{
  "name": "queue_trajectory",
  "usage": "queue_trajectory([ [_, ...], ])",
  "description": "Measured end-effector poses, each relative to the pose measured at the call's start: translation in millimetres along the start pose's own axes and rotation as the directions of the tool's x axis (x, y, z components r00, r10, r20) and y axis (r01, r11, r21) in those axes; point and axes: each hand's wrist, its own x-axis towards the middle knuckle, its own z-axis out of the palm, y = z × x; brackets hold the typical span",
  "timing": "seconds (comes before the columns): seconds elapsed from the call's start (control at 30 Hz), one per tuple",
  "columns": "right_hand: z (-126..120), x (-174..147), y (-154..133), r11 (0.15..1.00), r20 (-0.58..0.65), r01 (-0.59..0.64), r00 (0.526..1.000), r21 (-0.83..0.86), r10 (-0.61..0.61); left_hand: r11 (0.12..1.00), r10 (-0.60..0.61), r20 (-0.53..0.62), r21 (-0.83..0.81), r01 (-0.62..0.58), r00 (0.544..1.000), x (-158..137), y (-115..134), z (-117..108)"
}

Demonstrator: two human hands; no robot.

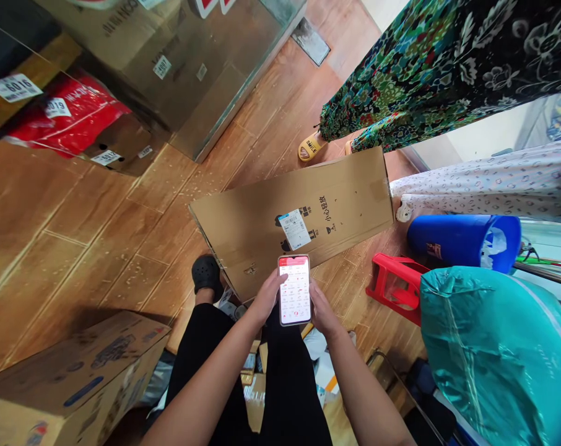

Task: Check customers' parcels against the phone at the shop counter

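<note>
A smartphone (295,297) with a lit red-and-white screen is held upright between my two hands. My left hand (266,296) grips its left edge, the thumb lying over the screen. On the opposite edge, my right hand (322,307) is wrapped round the phone's side, with its fingers partly hidden behind it. Just beyond the phone, a long cardboard box (350,198) lies on the floor. A white shipping label (294,230) is stuck on the box's top, beside black printed marks.
Two people in patterned trousers (401,80) stand past the box. A blue bin (452,241), a red stool (394,282) and a teal bag (489,347) are at right. Large cartons (76,378) and labelled parcels (71,118) are at left. Small packages (255,396) lie below my legs.
</note>
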Motion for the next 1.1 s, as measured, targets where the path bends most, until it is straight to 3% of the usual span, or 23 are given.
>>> queue_trajectory([
  [0.07, 0, 0, -3, 1.000, -0.020, 0.022, 1.000, 0.008, -0.022, 0.994, -0.107, 0.118, 0.014, 0.107, 0.987, -7, 0, -6],
  [0.13, 0, -1, -5, 0.999, -0.037, 0.037, 0.999, 0.014, -0.036, 0.974, -0.226, 0.242, 0.045, 0.222, 0.944, -14, -2, -14],
  [0.23, 3, -1, -9, 0.999, -0.037, 0.036, 0.999, 0.029, -0.035, 0.947, -0.320, 0.345, 0.132, 0.292, 0.882, -19, -3, -25],
  [0.37, 6, -2, -14, 0.998, 0.002, 0.044, 0.999, 0.040, -0.044, 0.947, -0.318, 0.347, 0.165, 0.276, 0.883, -19, -1, -29],
  [0.6, 1, -11, -22, 0.996, 0.074, 0.083, 0.994, -0.030, -0.080, 0.946, -0.321, 0.329, 0.153, 0.286, 0.888, -24, 11, -18],
  [0.83, 5, -15, -21, 0.989, 0.037, 0.124, 0.992, -0.076, -0.122, 0.959, -0.283, 0.335, 0.122, 0.257, 0.899, -27, 12, -15],
  [1.1, 7, -18, -20, 0.975, 0.068, 0.162, 0.986, -0.155, -0.153, 0.957, -0.254, 0.266, 0.207, 0.202, 0.930, -32, 6, -14],
])
